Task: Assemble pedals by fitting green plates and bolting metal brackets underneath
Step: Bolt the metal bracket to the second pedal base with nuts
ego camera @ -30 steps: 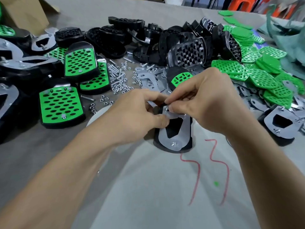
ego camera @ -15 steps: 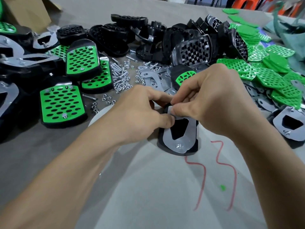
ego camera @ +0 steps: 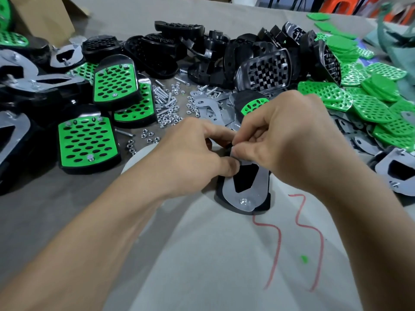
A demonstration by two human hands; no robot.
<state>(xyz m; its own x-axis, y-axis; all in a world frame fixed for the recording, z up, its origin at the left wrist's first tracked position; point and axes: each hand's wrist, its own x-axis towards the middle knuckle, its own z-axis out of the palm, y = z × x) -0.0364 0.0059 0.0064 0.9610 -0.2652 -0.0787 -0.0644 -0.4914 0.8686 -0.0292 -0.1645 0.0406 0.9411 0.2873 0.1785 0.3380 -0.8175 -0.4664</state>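
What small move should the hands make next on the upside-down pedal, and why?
Probably tighten the far end of the metal bracket: the near-end nut is already on, and the left hand and right hand pinch that end.

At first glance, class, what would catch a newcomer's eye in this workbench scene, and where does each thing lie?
At the centre, the left hand and right hand pinch the far end of a metal bracket lying on an upturned black pedal. Bright green plates heap up at the right. Finished green-faced pedals sit at the left, with loose nuts and bolts scattered between, behind the hands.
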